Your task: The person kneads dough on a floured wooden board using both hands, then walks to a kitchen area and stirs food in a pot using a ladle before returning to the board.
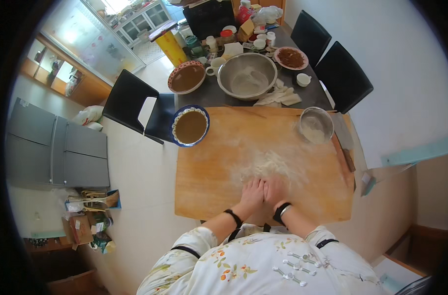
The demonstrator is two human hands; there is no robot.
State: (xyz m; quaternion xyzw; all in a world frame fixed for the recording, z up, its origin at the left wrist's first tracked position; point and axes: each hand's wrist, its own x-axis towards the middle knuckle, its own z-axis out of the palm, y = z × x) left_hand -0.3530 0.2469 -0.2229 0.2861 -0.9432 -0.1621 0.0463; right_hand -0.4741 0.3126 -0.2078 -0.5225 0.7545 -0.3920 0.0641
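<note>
While the left hand [253, 191] and right hand [278, 189] meet side by side on the board [209, 167], the dough [265, 166] lies at and just beyond their fingertips, around the middle of the wood. The left grip has its fingers laid forward, close together; the right one is blurred. Whether either is clenched on the dough or merely pressing it, I cannot tell.

By its look, the work seems at an early stage. Dough is out on a floured surface: that much appears done. Its lump looks ragged, though, with loose flour [243, 151] scattered about it, so I judge that it is not yet smooth or evenly worked. Nothing rolled, cut or shaped shows on the board.

At the far right, the small bowl [315, 116] holds more flour, and a stick [340, 150] lies along the right edge, untouched. The blue bowl [173, 127] of brown stuff stands at the far left corner. Beyond, on the worktop [215, 101], the steel bowl [228, 73] shows pale residue inside.
</note>
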